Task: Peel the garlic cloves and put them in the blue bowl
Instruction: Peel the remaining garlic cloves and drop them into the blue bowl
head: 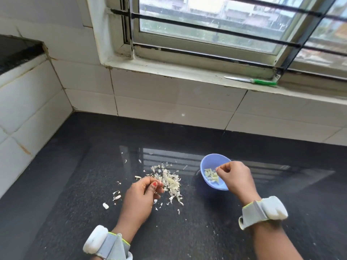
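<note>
- Two hands are seen low over the black worktop (187, 231), each wrist strapped with a grey band.
- Right hand (237, 180) is held over the blue bowl (208, 161), fingers curled; whether anything is pinched in that grip cannot be told.
- Peeled garlic cloves (212, 176) are lying inside the bowl.
- Left hand (142, 194) is curled beside the heap of peels (171, 182); its grip contents are hidden.
- Unpeeled clove (105, 205) is left nearby.
</note>
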`<state>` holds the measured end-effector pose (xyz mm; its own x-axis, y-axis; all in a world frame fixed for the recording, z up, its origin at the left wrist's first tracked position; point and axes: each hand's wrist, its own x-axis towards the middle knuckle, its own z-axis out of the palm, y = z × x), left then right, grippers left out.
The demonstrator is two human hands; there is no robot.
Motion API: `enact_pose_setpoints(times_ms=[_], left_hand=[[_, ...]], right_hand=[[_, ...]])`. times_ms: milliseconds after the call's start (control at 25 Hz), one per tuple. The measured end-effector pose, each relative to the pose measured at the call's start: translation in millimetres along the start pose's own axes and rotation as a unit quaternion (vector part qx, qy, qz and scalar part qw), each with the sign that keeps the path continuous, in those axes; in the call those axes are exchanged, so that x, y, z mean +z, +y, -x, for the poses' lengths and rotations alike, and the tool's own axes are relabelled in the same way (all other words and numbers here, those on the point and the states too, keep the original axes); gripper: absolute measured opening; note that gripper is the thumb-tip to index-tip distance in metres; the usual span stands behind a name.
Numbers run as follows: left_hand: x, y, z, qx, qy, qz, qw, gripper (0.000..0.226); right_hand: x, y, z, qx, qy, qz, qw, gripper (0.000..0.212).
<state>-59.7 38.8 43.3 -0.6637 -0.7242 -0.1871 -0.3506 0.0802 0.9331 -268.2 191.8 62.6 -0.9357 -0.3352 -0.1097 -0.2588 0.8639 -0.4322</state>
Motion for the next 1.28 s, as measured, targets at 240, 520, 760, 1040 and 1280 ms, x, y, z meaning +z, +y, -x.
enact_pose_setpoints(times_ms=[240,520,760,1040,1280], left_hand=[[-6,-3,-1,0.020,0.038,-0.005,0.999,0.010],[-3,9,5,0.142,0.090,0.014,0.986,0.033],[0,4,7,0.252,0.068,-0.071,0.963,0.018],[-1,0,4,0.262,0.101,-0.123,0.952,0.002],[-4,5,4,0.109,0.084,0.037,0.990,0.023]], right_hand=[[-4,-18,12,0.009,0.011,-0.160,0.987,0.018],[24,-77,57,0.199,-0.361,-0.695,0.589,0.050],[30,-95,76,0.211,-0.388,-0.730,0.522,0.081],[30,-101,76,0.169,-0.385,-0.735,0.531,0.085],[30,-104,77,0.151,-0.371,-0.736,0.545,0.074]])
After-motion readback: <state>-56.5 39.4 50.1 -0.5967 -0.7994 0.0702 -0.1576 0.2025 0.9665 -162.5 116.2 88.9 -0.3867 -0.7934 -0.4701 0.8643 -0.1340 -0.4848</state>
